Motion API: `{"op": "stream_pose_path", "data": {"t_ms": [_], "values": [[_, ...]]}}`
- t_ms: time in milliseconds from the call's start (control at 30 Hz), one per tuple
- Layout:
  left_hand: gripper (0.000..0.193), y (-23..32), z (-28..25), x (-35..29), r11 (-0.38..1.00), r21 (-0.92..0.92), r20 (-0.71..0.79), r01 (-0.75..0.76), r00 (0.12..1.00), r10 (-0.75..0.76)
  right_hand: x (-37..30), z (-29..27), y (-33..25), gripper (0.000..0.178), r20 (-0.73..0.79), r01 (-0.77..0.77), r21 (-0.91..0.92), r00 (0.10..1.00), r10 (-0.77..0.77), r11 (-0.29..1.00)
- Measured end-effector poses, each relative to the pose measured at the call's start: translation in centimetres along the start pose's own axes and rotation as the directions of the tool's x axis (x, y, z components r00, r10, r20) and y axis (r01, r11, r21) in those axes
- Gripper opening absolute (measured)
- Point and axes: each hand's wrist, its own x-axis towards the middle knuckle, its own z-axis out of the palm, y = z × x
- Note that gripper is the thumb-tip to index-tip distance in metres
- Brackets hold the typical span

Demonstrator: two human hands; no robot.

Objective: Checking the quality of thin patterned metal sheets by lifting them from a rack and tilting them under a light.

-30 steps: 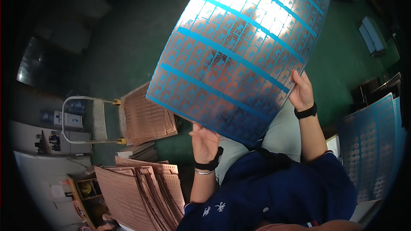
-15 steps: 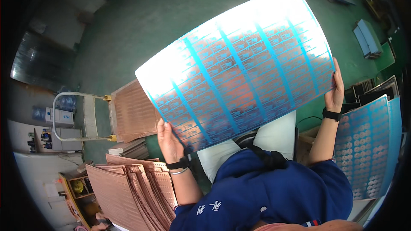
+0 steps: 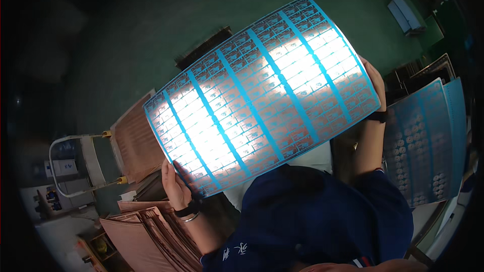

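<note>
A large, thin circuit board panel [image 3: 252,103], copper coloured with blue stripes and a repeated printed pattern, is held up in front of me at a slant. Its right end sits higher than its left, and bright glare covers two patches of it. At the lower left edge my left hand [image 3: 175,186] grips it, the thumb side showing and other fingers partly hidden. My right hand [image 3: 374,83] is closed round the right edge, with most fingers behind the panel.
Stacked copper panels [image 3: 143,236] stand at my lower left. Beyond them is a trolley with a white tube handle [image 3: 53,166], bearing a brown panel [image 3: 136,138]. More blue-patterned panels [image 3: 421,141] lean at my right. A dark object [image 3: 204,48] lies on the green floor behind the panel.
The panel has moved left and its surface has tilted, so the glare has shifted from the far edge to its middle. Both hands keep hold. The picture has darkened.
</note>
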Motion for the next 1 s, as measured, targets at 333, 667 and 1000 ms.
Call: {"op": "stream_pose_path", "data": {"t_ms": [333, 667, 1000], "values": [[0.034, -0.1, -2.7, -0.4, 0.991, 0.131, 0.018, 0.001, 1.000, -0.003, 0.0, 0.8, 0.9, 0.044, 0.101, -0.078, 0.193, 0.993, 0.060, 0.978], [0.031, 0.3, -1.9, -0.2, 0.984, 0.179, -0.037, -0.009, 0.999, 0.016, 0.0, 1.1, 1.1, 0.043, 0.035, -0.071, 0.147, 0.997, 0.067, 0.987], [0.038, 0.7, -3.6, -0.4, 0.985, 0.042, 0.128, -0.169, 0.978, 0.162, 0.1, -1.1, 0.7, 0.039, 0.201, -0.024, 0.154, 0.980, -0.007, 0.988]]}}
